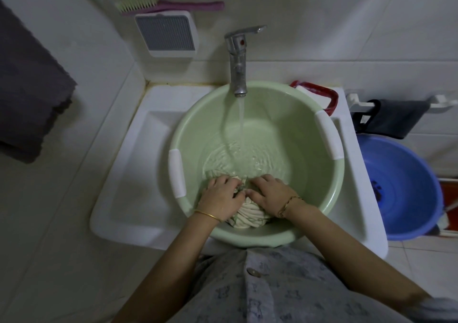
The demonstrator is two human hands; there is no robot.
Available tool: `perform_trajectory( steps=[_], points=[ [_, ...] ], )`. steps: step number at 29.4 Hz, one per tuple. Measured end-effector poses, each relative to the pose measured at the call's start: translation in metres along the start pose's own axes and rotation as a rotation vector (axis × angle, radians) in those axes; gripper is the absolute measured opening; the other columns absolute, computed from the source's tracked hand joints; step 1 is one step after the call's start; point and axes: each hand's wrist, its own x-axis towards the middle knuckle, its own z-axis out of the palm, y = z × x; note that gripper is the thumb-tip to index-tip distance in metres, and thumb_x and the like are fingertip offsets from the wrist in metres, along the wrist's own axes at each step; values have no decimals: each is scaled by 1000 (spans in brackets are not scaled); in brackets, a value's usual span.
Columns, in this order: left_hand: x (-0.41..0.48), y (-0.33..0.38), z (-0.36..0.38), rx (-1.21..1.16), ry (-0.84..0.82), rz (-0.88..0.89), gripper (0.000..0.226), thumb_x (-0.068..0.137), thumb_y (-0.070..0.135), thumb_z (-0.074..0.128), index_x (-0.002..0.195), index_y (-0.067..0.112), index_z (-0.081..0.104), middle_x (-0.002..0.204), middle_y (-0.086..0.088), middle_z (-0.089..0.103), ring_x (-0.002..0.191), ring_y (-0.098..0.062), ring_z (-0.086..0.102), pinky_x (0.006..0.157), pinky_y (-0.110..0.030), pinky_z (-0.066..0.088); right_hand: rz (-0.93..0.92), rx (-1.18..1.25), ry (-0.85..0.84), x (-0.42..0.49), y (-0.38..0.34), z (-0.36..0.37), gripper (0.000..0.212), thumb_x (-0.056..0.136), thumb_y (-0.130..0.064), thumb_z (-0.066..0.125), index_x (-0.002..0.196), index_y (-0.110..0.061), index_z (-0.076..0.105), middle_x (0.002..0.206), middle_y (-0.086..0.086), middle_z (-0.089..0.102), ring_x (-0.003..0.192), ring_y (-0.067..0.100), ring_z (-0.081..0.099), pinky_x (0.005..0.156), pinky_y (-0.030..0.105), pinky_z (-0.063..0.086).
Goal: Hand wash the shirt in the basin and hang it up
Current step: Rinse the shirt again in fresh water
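A pale green basin (pixel 322 174) sat in a white sink (pixel 138 154), and a cream shirt (pixel 247 214) lay bunched against the near wall of the basin, partly under shallow water. Both hands were pressed down on the cloth, side by side and almost touching. The left hand (pixel 221 196) had its fingers curled over the left part of the bundle, gripping a fold. The right hand (pixel 270 191) lay over the right part with its fingers bent into the fabric, closed on it as well. A thin gold bangle (pixel 207 214) circled the left wrist, and a finer bracelet (pixel 288 203) the right.

A metal tap (pixel 236 59) stood behind the basin, its spout over the far rim, and a stream of water (pixel 241 121) ran from it into the basin, rippling the surface well ahead of the hands. White grips sat on the basin's left and right rims.

On the wall above, a pink-handled brush (pixel 171 5) rested on a white and grey holder (pixel 167 35). A red soap dish (pixel 319 95) stood just behind the basin on the right. A blue bucket (pixel 406 186) stood beside the sink, and a dark towel (pixel 29 84) hung at the left.
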Motion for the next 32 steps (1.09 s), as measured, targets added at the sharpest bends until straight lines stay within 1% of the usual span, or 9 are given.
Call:
perform_trajectory(
  steps=[4,11,17,18,20,22,24,27,32],
  points=[
    [0,-1,1,-4,5,1,79,64,63,18,120,26,59,123,-4,56,118,-28,48,102,-34,37,-2,-1,4,0,0,0,52,95,-52,36,134,-17,45,133,12,45,122,35,44,102,41,37],
    [-1,2,-3,-6,-25,0,61,73,51,33,122,25,58,126,-4,54,120,-29,45,103,-32,35,2,-5,5,1,0,1,52,95,-53,36,134,-18,45,134,12,45,123,35,44,103,42,36],
    [1,0,-1,2,-28,9,57,78,53,35,123,26,57,126,-3,54,121,-28,45,103,-30,34,0,0,3,1,0,1,52,95,-52,36,135,-19,44,133,13,45,123,35,44,103,42,37],
    [1,0,-1,-1,-25,10,61,77,57,32,123,26,58,126,-4,54,121,-28,45,104,-30,34,0,-1,4,1,0,1,52,95,-52,36,135,-19,44,134,13,44,123,35,43,103,42,36],
    [1,0,-1,-11,-20,10,77,65,63,19,122,27,58,125,-3,55,120,-28,45,104,-32,34,-2,-2,3,1,0,1,52,96,-51,36,136,-19,43,134,13,44,124,36,43,103,41,36],
    [0,0,0,-14,-17,3,84,60,63,14,121,26,58,125,-3,54,120,-28,45,104,-32,34,-5,-3,1,1,-1,0,52,96,-51,36,136,-19,43,134,13,44,123,35,44,103,40,36],
    [1,0,0,-9,-4,7,83,61,63,15,121,26,59,124,-4,55,119,-28,46,103,-32,35,-6,-6,-1,1,0,0,52,96,-51,36,136,-19,43,133,13,45,123,35,44,102,40,36],
    [1,0,1,3,-9,3,72,68,60,24,121,26,58,125,-4,55,120,-28,46,104,-31,35,-3,-7,-2,1,0,0,52,96,-51,35,135,-19,43,134,13,44,123,35,44,102,40,36],
    [0,1,0,-23,8,7,83,60,62,15,120,25,59,123,-5,56,119,-28,46,103,-31,35,1,-13,-3,0,0,0,52,96,-52,35,135,-19,44,133,13,44,123,35,44,102,41,37]
  ],
)
